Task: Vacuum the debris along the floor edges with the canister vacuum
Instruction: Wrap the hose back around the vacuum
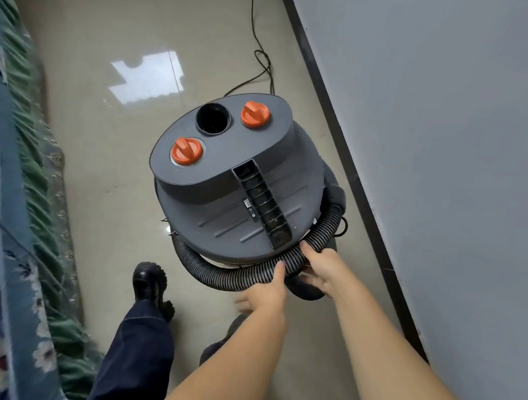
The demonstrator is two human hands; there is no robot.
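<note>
A grey canister vacuum [237,191] stands on the beige tiled floor near the wall, with two orange knobs and an open round port on its top. A black ribbed hose [236,276] is coiled round its base. My left hand [268,292] grips the hose from the near side, thumb up on the ribs. My right hand [322,268] holds the same hose a little further right, fingers curled over and under it. Both forearms reach in from the lower right.
A black baseboard [350,163] runs along the grey wall [454,153] on the right. A black power cord [260,57] trails across the floor behind the vacuum. A bed with a green and blue floral cover [13,208] fills the left side. My black shoe [149,284] stands by the hose.
</note>
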